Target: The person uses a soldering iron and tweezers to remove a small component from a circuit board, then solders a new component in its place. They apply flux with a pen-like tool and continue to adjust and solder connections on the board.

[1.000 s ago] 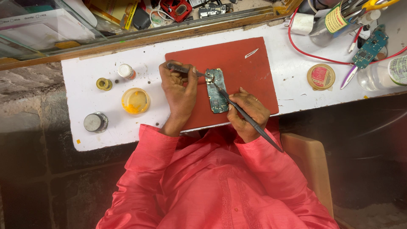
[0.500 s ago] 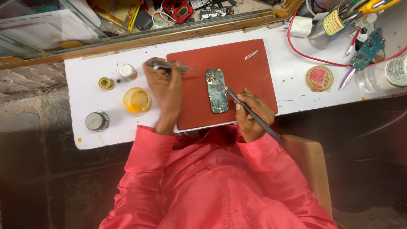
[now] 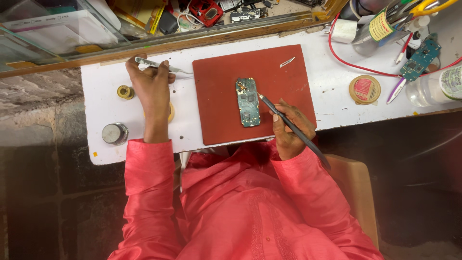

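A green phone circuit board (image 3: pixel 248 102) lies on a red mat (image 3: pixel 216 96) on the white bench (image 3: pixel 101 101). My right hand (image 3: pixel 290 129) grips a dark soldering iron (image 3: pixel 293 131), its tip touching the board's upper right edge. My left hand (image 3: pixel 151 89) holds metal tweezers (image 3: pixel 161 65) over the bench, left of the mat. It covers most of a small yellow-lidded pot (image 3: pixel 169 112).
A brass ring (image 3: pixel 125 91) and a round metal tin (image 3: pixel 115 133) sit at the bench's left. A flat round tin (image 3: pixel 365 89), a red wire (image 3: pixel 356 60), a small green board (image 3: pixel 420 57) and a clear bottle (image 3: pixel 435 86) are at the right. A small blade (image 3: pixel 287 61) lies on the mat.
My left hand has moved with the tweezers from the board's top leftward, off the mat and over the white bench. My right hand stays with the iron at the board.
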Available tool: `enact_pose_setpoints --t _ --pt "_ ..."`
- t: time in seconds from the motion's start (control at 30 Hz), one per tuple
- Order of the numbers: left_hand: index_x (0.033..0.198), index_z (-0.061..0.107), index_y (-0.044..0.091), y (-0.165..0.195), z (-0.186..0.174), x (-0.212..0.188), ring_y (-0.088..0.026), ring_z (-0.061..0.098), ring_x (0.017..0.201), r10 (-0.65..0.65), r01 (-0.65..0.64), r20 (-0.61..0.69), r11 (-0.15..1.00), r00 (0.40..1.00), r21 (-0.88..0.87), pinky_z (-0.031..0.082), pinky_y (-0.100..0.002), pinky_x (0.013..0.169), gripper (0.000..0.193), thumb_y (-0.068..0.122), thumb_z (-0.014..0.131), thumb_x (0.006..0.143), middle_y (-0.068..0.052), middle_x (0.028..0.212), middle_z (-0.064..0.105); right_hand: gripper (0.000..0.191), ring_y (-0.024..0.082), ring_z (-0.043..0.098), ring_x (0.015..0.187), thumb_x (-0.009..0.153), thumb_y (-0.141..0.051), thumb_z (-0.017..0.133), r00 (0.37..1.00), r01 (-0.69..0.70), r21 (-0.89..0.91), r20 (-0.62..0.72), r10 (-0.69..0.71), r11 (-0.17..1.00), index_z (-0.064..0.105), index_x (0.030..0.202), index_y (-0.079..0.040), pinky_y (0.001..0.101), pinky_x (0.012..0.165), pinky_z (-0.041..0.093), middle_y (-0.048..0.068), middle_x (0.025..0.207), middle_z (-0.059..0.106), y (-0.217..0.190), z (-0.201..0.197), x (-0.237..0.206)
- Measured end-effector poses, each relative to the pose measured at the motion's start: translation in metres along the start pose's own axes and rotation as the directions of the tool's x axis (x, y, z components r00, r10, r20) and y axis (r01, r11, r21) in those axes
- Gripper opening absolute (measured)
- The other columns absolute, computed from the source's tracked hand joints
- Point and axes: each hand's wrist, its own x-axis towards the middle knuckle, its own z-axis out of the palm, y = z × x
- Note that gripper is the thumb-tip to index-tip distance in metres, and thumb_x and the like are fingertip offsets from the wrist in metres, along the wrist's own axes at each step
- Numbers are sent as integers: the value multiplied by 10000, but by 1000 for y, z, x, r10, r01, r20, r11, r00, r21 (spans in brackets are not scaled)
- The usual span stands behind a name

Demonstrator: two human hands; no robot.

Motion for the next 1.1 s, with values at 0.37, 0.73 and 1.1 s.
enact_pose_setpoints --t 0.37,0.73,1.1 --pt "1506 249 -10 5 42 -48 -412 537 1241 568 -463 70 585 820 666 531 -407 901 836 58 805 885 -328 1386 481 154 214 738 975 1004 -45 706 999 -47 43 -11 47 998 695 1144 17 460 1160 532 133 995 745 25 -12 -9" --pt "994 739 25 -13 102 -99 -332 613 924 267 -509 452 634 851 583 502 -449 825 209 171 777 849 -137 983 627 158 209 738 983 1007 -54 695 997 -72 51 -7 73 996 690 1138 34 459 1166 525 138 1004 741 22 -11 -4" --pt "891 750 30 -25 112 -101 -345 658 854 288 -510 438 646 852 567 532 -456 776 104 116 692 901 -142 884 686 157 205 738 971 1005 -61 701 998 -67 43 -4 67 997 694 1134 29 455 1170 527 136 994 744 26 -12 -7"
